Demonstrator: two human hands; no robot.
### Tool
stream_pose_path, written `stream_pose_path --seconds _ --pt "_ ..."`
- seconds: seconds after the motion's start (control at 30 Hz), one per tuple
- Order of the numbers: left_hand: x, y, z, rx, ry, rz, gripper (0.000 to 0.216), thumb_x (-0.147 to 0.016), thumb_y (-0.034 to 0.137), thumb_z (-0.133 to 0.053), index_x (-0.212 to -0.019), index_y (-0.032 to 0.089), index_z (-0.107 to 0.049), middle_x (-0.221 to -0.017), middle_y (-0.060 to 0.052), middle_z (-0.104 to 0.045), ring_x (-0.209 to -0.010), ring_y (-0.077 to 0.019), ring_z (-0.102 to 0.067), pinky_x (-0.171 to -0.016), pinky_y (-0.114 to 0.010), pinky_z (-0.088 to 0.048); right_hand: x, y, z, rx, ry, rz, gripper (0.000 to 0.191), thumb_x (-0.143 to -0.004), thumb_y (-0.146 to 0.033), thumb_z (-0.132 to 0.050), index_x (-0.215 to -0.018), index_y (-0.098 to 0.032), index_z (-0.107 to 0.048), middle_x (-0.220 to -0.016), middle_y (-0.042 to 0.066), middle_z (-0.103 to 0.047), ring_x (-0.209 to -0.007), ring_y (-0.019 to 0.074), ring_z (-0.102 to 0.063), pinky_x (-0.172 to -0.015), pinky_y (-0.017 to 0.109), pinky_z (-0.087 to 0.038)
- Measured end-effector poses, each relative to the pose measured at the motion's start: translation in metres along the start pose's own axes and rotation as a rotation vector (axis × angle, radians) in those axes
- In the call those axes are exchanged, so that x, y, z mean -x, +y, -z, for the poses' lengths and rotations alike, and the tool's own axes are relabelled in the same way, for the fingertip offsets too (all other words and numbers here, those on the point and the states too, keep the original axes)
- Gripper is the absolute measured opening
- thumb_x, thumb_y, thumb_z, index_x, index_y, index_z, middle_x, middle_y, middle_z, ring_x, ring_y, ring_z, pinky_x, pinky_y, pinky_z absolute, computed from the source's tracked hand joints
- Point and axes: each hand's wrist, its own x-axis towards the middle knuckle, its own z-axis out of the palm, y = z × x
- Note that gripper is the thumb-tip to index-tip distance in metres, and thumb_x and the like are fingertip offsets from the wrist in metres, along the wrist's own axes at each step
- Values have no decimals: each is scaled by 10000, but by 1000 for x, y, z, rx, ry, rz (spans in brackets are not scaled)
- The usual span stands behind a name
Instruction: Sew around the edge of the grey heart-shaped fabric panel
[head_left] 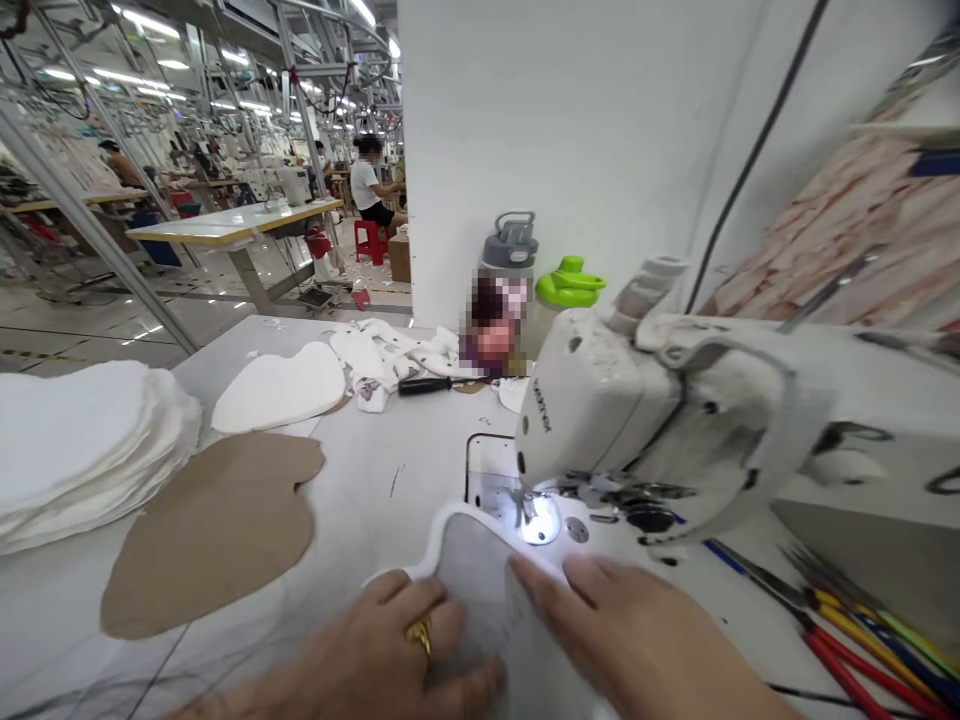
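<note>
A grey fabric piece with a white curved edge [474, 570] lies on the sewing machine bed, just in front of the lit needle area [540, 520]. My left hand [409, 640], with a gold ring on one finger, grips its left side with bent fingers. On its right side is my right hand [630, 625], one digit over the piece and the other fingers bent at the edge. Both hands are close to the white sewing machine [600, 400]. My palms hide the lower part of the fabric.
A stack of white fabric pieces [67, 440] and a brown template [217, 530] lie left. Behind are a screwdriver [424, 386], white scraps [382, 350] and a green-lidded bottle [570, 285]. Red-handled tweezers or scissors [832, 655] lie right. A person [367, 190] sits far back.
</note>
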Motion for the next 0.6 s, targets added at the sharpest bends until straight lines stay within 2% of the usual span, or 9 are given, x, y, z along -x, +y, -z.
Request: stream_pose_path --seconds 0.07,0.13,0.2,0.27,0.33,0.4,0.5,0.6 --pt "-15 -7 1 -76 -114 59 359 -860 422 -604 -1192 288 -579 -924 -72 -659 -764 -246 -607 -595 -340 -483 -12 18 9 -35 102 -64 420 -775 -98 -472 -1159 -208 -603 -836 57 -685 -615 231 -658 -506 325 -548" --pt "-30 -14 3 -99 -213 116 377 -859 418 -587 -1184 227 -592 -951 -101 -644 -779 -261 -590 -588 -356 -478 -17 27 16 -182 177 -87 316 -905 -176 -409 -1125 -262 -617 -936 31 -707 -743 208 -685 -615 307 -571" --pt "-44 -18 4 -86 -223 85 295 -889 318 -535 -1122 155 -615 -1062 -130 -629 -874 -270 -577 -657 -378 -490 -17 28 19 -331 178 -80 304 -953 -227 -372 -1089 -309 -632 -953 -13 -708 -789 163 -684 -674 258 -566" --pt "-57 -20 5 -53 -210 -15 260 -864 231 -540 -1080 107 -612 -1149 -143 -605 -938 -261 -561 -715 -369 -488 -17 26 15 -376 171 -85 324 -962 -234 -348 -1004 -306 -661 -888 -9 -704 -722 148 -678 -624 232 -557" --pt "-65 -20 8 -20 -241 -61 227 -833 205 -565 -1033 108 -610 -1096 -127 -619 -915 -245 -557 -723 -353 -482 -17 23 9 -359 206 -92 376 -976 -229 -312 -917 -277 -680 -827 18 -692 -662 151 -670 -584 238 -550" --pt "-68 -20 13 33 -290 -23 176 -845 232 -562 -998 158 -608 -965 -76 -626 -828 -222 -552 -710 -352 -477 -17 22 2 -328 260 -85 429 -991 -224 -268 -885 -247 -683 -803 42 -684 -632 152 -665 -555 234 -541" --pt "-63 -21 14 106 -290 48 342 -873 397 -558 -1174 235 -559 -1012 -74 -604 -865 -253 -546 -740 -410 -471 -16 22 -4 -264 322 -70 406 -1001 -261 -264 -982 -226 -668 -833 63 -686 -633 148 -663 -494 198 -513" --pt "-58 -23 6 132 -240 113 561 -847 492 -574 -1335 247 -449 -1198 -125 -556 -979 -315 -524 -787 -487 -451 -14 25 -4 -211 309 -58 334 -986 -244 -318 -1092 -232 -635 -888 59 -690 -697 158 -667 -570 210 -535"
